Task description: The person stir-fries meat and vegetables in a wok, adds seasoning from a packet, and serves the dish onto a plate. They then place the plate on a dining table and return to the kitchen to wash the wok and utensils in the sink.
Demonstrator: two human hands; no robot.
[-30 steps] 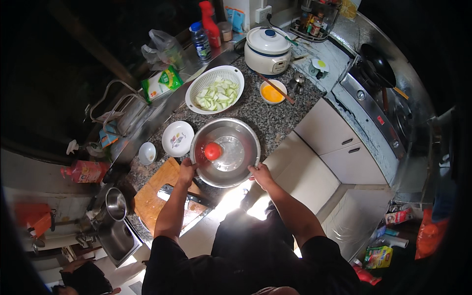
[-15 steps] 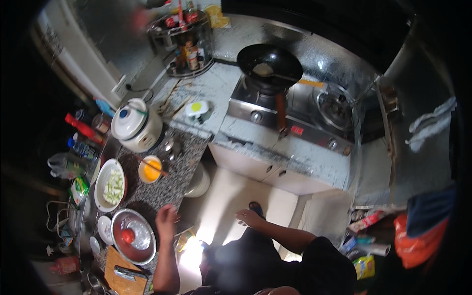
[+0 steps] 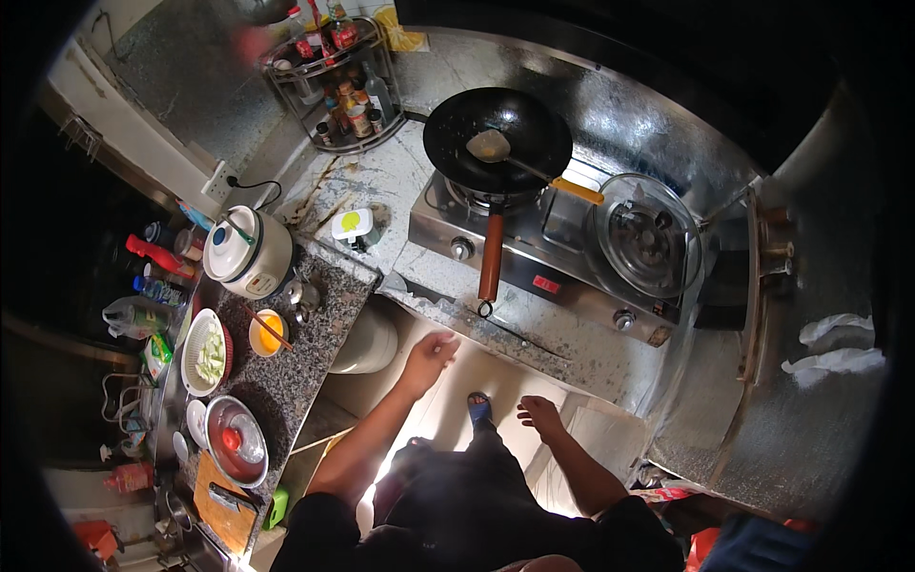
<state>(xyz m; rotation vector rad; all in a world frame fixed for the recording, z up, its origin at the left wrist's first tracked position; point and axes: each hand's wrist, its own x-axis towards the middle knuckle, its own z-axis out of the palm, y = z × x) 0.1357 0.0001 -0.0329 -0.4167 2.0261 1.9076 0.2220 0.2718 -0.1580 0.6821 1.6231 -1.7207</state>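
Observation:
My left hand (image 3: pixel 432 360) hangs in the air in front of the stove's counter, fingers loosely bent and apart, holding nothing. To its right and a bit lower, my right hand (image 3: pixel 539 414) is also free, its fingers apart. Nearest ahead is a black wok (image 3: pixel 448 148) on the left burner, its brown wooden handle (image 3: pixel 491 257) pointing toward me. A spatula (image 3: pixel 490 146) with a yellow handle (image 3: pixel 578 191) rests across the wok, its blade inside. On the right burner lies a round glass lid (image 3: pixel 644 238). Neither hand touches any of these.
Along the left granite counter (image 3: pixel 329 296) stand a rice cooker (image 3: pixel 250 253), a bowl of beaten egg (image 3: pixel 272 332) with chopsticks, a basket of cut green vegetable (image 3: pixel 208 353), a metal basin (image 3: pixel 236 443) with a tomato, and a cutting board (image 3: pixel 219 515) with a knife. A spice rack (image 3: pixel 334 86) fills the far corner.
My view has turned toward the stove. The left hand has left the counter's edge and reached forward to the right; the right hand has shifted right. Nothing was picked up.

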